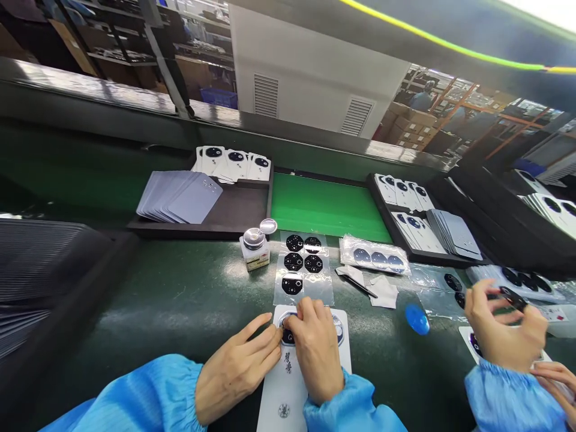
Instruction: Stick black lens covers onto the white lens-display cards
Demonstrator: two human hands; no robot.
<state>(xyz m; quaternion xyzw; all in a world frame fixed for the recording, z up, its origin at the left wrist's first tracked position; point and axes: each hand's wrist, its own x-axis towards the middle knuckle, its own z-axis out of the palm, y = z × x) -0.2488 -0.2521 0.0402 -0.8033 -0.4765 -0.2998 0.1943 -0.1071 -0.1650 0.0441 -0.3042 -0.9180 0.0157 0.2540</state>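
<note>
A white panel (pixel 284 393) with printed characters and a round emblem lies flat before me. At its upper left is a black round sticker (pixel 288 337), partly hidden by my fingers. My right hand (pixel 317 351) reaches over the panel, its fingers pinched at the sticker's edge. From the left, my left hand (pixel 243 366) rests with stretched fingers, their tips at the panel's edge beside the sticker. Just beyond the panel lies a clear sheet (pixel 326 287) bearing several black round stickers (pixel 293 261).
A small white bottle (pixel 256 255) with a metal top stands behind my left hand. Black tweezers (pixel 357 285) lie on white wipes (pixel 383 293). Black trays (pixel 245 207) hold panels behind. At right, a co-worker's hand (pixel 504 330) holds a black disc near a blue disc (pixel 417 319).
</note>
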